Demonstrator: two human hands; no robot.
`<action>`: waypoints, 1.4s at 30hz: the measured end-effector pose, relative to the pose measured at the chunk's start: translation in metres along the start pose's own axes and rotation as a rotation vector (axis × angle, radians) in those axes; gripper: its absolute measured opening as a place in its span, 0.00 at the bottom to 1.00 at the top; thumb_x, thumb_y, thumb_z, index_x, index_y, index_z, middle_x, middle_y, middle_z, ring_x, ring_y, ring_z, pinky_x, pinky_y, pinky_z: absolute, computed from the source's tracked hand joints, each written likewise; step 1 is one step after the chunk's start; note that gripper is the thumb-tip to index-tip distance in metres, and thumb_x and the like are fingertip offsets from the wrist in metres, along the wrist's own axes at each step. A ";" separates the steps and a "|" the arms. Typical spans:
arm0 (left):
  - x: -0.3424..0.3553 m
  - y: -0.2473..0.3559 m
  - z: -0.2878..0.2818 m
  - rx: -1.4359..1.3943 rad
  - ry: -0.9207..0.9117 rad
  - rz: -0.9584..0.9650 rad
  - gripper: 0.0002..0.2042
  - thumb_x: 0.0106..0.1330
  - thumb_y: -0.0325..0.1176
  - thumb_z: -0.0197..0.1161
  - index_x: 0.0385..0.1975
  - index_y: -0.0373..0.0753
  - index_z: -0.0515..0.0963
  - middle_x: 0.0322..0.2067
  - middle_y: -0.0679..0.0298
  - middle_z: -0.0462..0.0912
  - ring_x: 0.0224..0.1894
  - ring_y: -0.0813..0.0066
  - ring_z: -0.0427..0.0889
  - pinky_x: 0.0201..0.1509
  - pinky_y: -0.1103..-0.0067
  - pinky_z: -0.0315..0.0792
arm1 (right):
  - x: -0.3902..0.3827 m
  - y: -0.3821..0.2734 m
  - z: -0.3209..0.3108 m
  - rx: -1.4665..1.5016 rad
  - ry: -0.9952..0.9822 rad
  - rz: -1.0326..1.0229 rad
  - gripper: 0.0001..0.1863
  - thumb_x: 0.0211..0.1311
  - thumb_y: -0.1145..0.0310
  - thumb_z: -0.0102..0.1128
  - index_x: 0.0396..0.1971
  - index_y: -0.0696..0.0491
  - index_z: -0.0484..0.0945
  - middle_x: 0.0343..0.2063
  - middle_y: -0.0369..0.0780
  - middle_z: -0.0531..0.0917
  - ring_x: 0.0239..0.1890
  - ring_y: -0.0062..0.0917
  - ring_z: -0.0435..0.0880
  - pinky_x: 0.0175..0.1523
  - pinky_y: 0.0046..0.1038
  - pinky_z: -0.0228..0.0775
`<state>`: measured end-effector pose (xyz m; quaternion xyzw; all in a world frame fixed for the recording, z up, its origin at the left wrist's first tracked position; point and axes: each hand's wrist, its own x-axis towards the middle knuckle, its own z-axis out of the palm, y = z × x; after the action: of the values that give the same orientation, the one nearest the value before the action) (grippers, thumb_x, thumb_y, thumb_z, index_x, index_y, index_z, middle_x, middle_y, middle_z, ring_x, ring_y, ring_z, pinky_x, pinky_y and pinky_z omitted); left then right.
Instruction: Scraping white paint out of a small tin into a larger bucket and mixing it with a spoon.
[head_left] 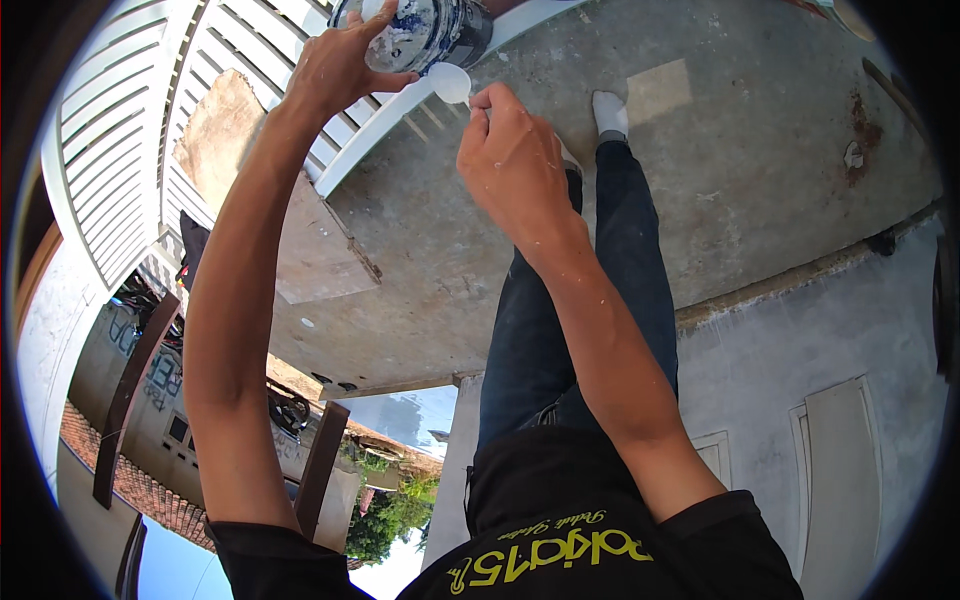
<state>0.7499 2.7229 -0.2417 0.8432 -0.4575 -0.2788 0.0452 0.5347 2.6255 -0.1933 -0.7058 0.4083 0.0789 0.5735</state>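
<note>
Spilling looks like the likeliest trouble: the white scoop sits out past the side of the bucket, over the edge of the white railing, so anything runny in it or on its underside could drip onto that edge or the concrete floor. A small roll of the right wrist would be enough to cause it, since the right hand pinches only the end of the handle, thumb against curled forefinger, with the other fingers folded into the palm. A loose pinch could also let the scoop turn or slip. The socked foot on the floor could catch splashes, and pale specks already dot the right hand and forearm. Leaning hard on one side of the bucket might tip it.

As for pose, the left arm reaches long and nearly straight up the left of the view, its hand at the bucket, thumb stretched out sideways toward the scoop, fingers spread near the smeared opening. The fingers run to the upper edge of view, so I cannot tell whether they grip anything. The right arm bends more, its forearm slanting inward across the dark trousers, knuckles uppermost.
</note>
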 end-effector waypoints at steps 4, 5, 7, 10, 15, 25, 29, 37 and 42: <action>0.000 -0.007 -0.002 0.126 0.014 0.054 0.44 0.45 0.49 0.79 0.64 0.42 0.68 0.50 0.40 0.81 0.43 0.50 0.85 0.48 0.66 0.78 | -0.002 -0.028 0.008 -0.070 0.002 0.063 0.14 0.64 0.72 0.53 0.45 0.67 0.72 0.35 0.60 0.84 0.42 0.55 0.85 0.48 0.45 0.77; -0.001 -0.018 0.001 0.262 0.009 0.078 0.50 0.46 0.56 0.78 0.72 0.54 0.61 0.52 0.36 0.78 0.34 0.50 0.87 0.41 0.68 0.80 | -0.004 -0.035 0.012 -0.051 -0.013 0.100 0.16 0.64 0.72 0.53 0.45 0.69 0.71 0.35 0.62 0.83 0.43 0.55 0.85 0.48 0.45 0.78; 0.003 -0.011 0.001 0.196 -0.057 0.020 0.50 0.47 0.57 0.78 0.72 0.55 0.61 0.53 0.35 0.78 0.34 0.49 0.87 0.42 0.67 0.79 | -0.004 -0.039 0.016 -0.060 0.012 0.130 0.15 0.65 0.72 0.50 0.46 0.67 0.72 0.36 0.62 0.83 0.44 0.55 0.84 0.51 0.45 0.76; 0.001 -0.015 0.004 0.178 -0.056 0.008 0.50 0.46 0.57 0.78 0.72 0.56 0.61 0.53 0.35 0.77 0.34 0.48 0.87 0.43 0.66 0.79 | -0.004 -0.033 0.020 -0.060 0.030 0.137 0.15 0.67 0.71 0.47 0.46 0.64 0.75 0.36 0.61 0.83 0.44 0.53 0.84 0.50 0.45 0.75; 0.004 -0.011 0.001 0.183 -0.062 0.077 0.51 0.43 0.55 0.80 0.72 0.56 0.61 0.53 0.35 0.77 0.34 0.47 0.86 0.44 0.65 0.79 | -0.002 0.011 0.024 0.070 0.074 0.018 0.11 0.66 0.72 0.53 0.42 0.63 0.74 0.27 0.55 0.85 0.33 0.49 0.87 0.41 0.45 0.76; 0.007 -0.020 0.000 0.249 -0.040 0.095 0.52 0.43 0.55 0.80 0.72 0.57 0.60 0.52 0.34 0.77 0.34 0.46 0.86 0.44 0.66 0.80 | 0.012 0.045 0.021 0.482 0.003 0.155 0.11 0.67 0.67 0.57 0.42 0.57 0.81 0.18 0.39 0.81 0.18 0.18 0.77 0.27 0.26 0.65; 0.012 -0.008 -0.008 0.252 -0.075 0.108 0.53 0.43 0.56 0.80 0.73 0.56 0.59 0.49 0.34 0.79 0.35 0.46 0.87 0.44 0.66 0.80 | 0.018 0.053 0.013 0.650 -0.097 0.253 0.11 0.69 0.67 0.56 0.45 0.56 0.82 0.18 0.33 0.79 0.16 0.13 0.71 0.24 0.24 0.61; 0.007 0.000 -0.001 0.237 -0.086 0.062 0.56 0.40 0.58 0.80 0.73 0.51 0.58 0.53 0.31 0.76 0.40 0.46 0.86 0.45 0.65 0.81 | 0.019 0.077 0.015 0.714 -0.160 0.218 0.10 0.70 0.65 0.57 0.45 0.54 0.79 0.19 0.36 0.79 0.16 0.18 0.73 0.22 0.25 0.62; 0.003 -0.001 0.001 0.204 -0.065 0.006 0.57 0.40 0.56 0.80 0.74 0.52 0.57 0.55 0.30 0.73 0.41 0.46 0.86 0.45 0.66 0.82 | 0.001 0.002 0.027 -0.034 0.113 -0.052 0.09 0.69 0.68 0.52 0.41 0.59 0.74 0.28 0.55 0.84 0.31 0.49 0.87 0.35 0.47 0.75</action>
<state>0.7510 2.7216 -0.2442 0.8326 -0.4870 -0.2579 -0.0547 0.5436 2.6481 -0.2046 -0.7292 0.4200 0.0309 0.5393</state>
